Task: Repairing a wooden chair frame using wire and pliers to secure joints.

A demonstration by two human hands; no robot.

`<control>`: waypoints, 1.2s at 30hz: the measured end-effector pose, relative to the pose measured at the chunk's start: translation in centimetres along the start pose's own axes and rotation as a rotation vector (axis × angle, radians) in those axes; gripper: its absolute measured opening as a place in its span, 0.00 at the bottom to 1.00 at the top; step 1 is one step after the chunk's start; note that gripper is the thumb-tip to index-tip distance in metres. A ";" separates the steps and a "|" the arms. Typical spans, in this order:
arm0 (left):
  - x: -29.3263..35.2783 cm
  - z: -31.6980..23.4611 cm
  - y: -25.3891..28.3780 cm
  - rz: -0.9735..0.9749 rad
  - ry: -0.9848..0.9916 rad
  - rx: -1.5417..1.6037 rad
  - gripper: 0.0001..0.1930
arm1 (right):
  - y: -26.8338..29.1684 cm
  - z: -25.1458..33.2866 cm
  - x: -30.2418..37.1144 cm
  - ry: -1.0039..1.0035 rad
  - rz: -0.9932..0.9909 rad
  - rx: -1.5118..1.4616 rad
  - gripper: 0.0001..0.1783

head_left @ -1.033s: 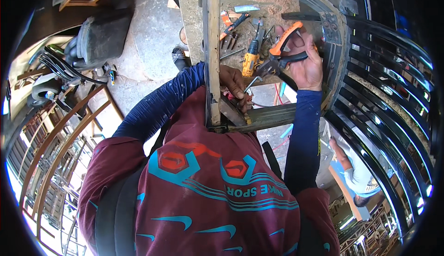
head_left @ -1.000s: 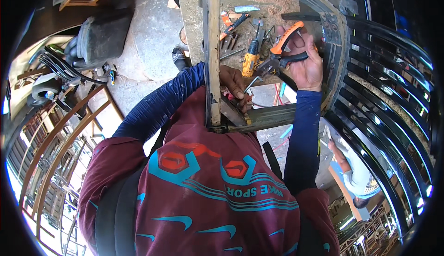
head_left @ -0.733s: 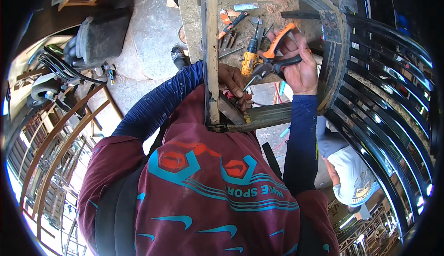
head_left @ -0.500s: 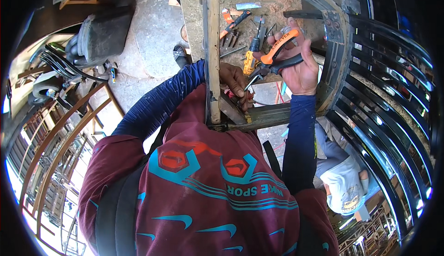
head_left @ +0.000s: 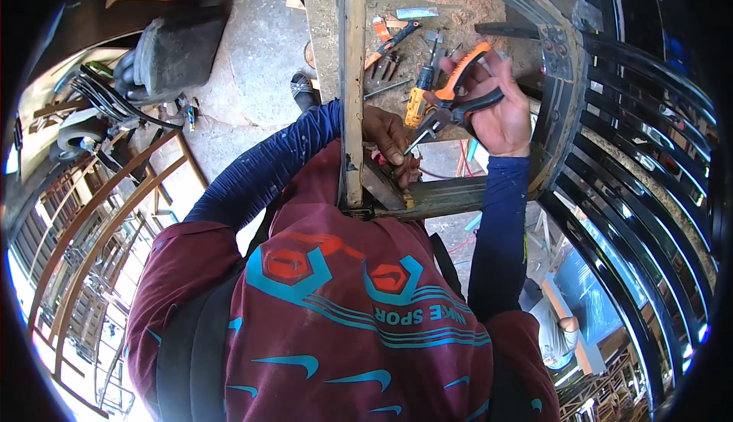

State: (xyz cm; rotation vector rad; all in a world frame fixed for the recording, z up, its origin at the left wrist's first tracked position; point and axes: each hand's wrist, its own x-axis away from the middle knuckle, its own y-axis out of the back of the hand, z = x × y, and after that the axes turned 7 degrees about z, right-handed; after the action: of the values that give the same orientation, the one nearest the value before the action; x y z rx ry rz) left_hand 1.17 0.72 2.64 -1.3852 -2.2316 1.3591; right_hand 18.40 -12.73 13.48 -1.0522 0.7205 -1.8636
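My right hand, palm turned up, holds a pair of pliers with orange and black handles spread apart. The pliers' jaws point down-left, against a thin shiny metal rod. The rod's lower end reaches the fingertips of my left hand. That hand's fingers are pinched together beside a wooden upright, and what lies between them is mostly hidden. Something red shows just under these fingers. Both hands are inside a dark wooden frame, which has slats on its right side.
Beyond the frame, a yellow drill, an orange-and-black hammer and wood shavings lie on a board. The frame's upright stands by my left forearm. Black slats rise at right. A person with a board is lower right.
The pliers' handles look slightly wider apart, and my right hand has shifted a little. My left hand stays put. The person at lower right has moved down and now has a hand on a board.
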 end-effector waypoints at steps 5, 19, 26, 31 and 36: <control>0.0 0.7 0.3 0.030 -0.085 0.009 0.12 | -0.6 0.3 -0.9 -0.063 0.021 0.113 0.33; 0.0 0.2 0.7 0.054 -0.037 -0.053 0.13 | -0.4 -0.9 -2.4 -0.038 0.105 -0.132 0.36; -0.1 -1.7 1.2 0.099 0.053 -0.256 0.17 | 3.3 -1.6 -3.1 -0.060 0.426 -0.312 0.28; -0.3 -1.8 0.8 -0.111 -0.081 -0.075 0.28 | 2.9 -1.3 -2.9 -0.058 0.323 -0.275 0.31; -1.9 -2.4 0.2 -0.206 -0.162 -0.050 0.26 | 2.4 -1.3 -2.8 -0.028 0.311 -0.217 0.32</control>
State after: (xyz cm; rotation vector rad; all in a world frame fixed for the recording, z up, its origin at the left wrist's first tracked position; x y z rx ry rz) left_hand 3.73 0.70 4.41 -1.0570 -2.4471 1.3966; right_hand 18.99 -11.25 9.90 -1.0316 1.0256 -1.5268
